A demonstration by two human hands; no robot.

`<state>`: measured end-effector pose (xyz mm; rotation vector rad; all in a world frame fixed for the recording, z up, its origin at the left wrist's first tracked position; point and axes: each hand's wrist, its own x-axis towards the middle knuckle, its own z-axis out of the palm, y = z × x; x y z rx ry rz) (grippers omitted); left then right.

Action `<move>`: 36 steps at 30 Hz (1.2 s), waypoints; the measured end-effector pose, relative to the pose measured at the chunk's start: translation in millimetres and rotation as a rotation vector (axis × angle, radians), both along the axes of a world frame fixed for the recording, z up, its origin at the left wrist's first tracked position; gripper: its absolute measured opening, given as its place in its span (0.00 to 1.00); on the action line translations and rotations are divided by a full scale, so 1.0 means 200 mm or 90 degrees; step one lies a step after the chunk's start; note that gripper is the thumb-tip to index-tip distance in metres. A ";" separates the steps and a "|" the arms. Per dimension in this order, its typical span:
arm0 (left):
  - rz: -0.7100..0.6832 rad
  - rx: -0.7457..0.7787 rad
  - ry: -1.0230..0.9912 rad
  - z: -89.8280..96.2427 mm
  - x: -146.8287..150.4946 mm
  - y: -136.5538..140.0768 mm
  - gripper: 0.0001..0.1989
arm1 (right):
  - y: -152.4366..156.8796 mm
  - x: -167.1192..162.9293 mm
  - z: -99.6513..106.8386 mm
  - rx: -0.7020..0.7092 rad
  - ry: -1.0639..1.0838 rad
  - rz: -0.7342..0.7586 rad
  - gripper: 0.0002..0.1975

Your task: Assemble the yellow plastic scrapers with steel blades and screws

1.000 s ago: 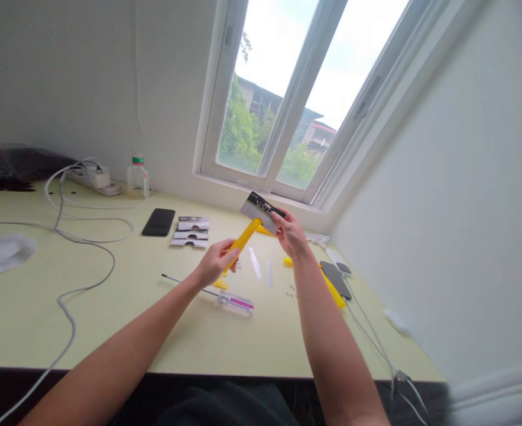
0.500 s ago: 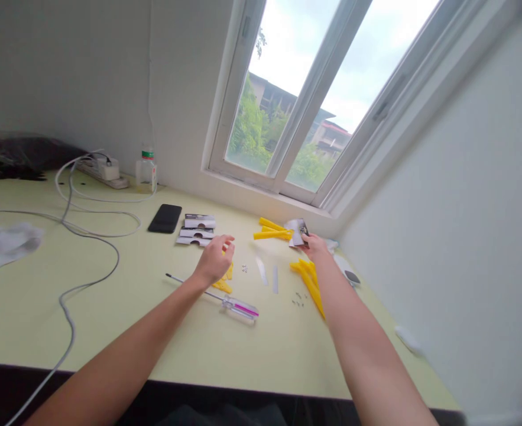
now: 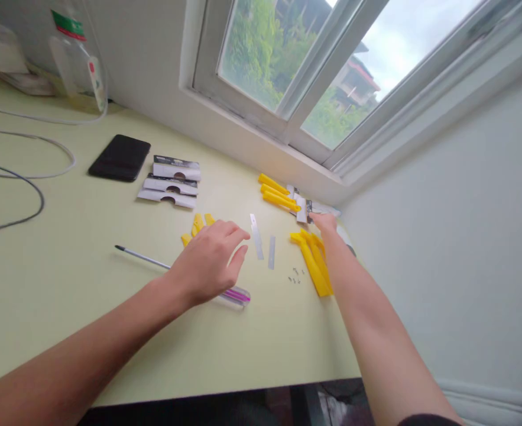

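My right hand (image 3: 325, 222) reaches to the far right of the table, its fingers closed on the dark end of a cardboard sleeve (image 3: 301, 212). That sleeve lies at the head end of several yellow handles (image 3: 275, 192). My left hand (image 3: 211, 257) is open and holds nothing, thumb and fingers apart. It hovers over a screwdriver (image 3: 143, 257) with a clear and purple handle, hiding part of it. Small yellow pieces (image 3: 197, 222) show just beyond its knuckles. Two thin metal blades (image 3: 256, 236) lie to the right of its fingertips.
More yellow handles (image 3: 316, 266) lie beside my right forearm, near several small screws (image 3: 294, 278). Flattened cardboard sleeves (image 3: 174, 184) and a black phone (image 3: 121, 158) lie at the back left. A plastic bottle (image 3: 77, 65) and cables (image 3: 57, 142) are farther left. The window wall borders the table.
The view has moved closer to the table. My right hand has lowered the cardboard sleeve beside the yellow handles. My left hand now covers the screwdriver's middle and the small round parts.
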<state>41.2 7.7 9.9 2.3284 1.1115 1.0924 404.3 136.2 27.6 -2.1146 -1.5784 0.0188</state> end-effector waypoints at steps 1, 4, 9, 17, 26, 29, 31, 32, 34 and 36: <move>-0.011 0.014 -0.012 0.01 0.00 -0.01 0.12 | -0.01 0.02 0.00 -0.018 -0.031 -0.036 0.21; -0.036 0.051 -0.048 0.04 -0.01 -0.06 0.11 | -0.12 0.06 0.01 -0.072 -0.131 -0.087 0.21; -0.191 0.034 0.004 0.12 0.02 -0.22 0.10 | -0.46 0.06 0.01 -0.234 -0.188 -0.061 0.15; -0.360 -0.004 0.033 0.14 0.00 -0.32 0.09 | -0.54 -0.02 0.01 -0.333 -0.140 -0.065 0.12; -0.157 -0.429 -0.126 0.06 -0.10 -0.19 0.20 | -0.65 -0.63 0.16 -0.083 0.206 0.130 0.16; -0.165 -0.608 -0.278 0.03 -0.06 -0.12 0.29 | -0.71 -0.94 0.14 -0.073 0.306 0.245 0.13; -0.139 -0.663 -0.403 0.02 0.00 -0.07 0.29 | -0.72 -1.05 0.13 -0.094 0.323 0.327 0.10; -0.096 -0.669 -0.449 0.02 0.02 -0.05 0.28 | -0.72 -1.06 0.13 -0.114 0.315 0.393 0.10; -0.013 -0.676 -0.491 0.00 0.06 -0.03 0.25 | -0.72 -1.00 0.12 -0.164 0.310 0.533 0.11; 0.002 -0.714 -0.508 -0.01 0.09 -0.03 0.22 | -0.68 -0.84 0.11 -0.192 0.280 0.581 0.13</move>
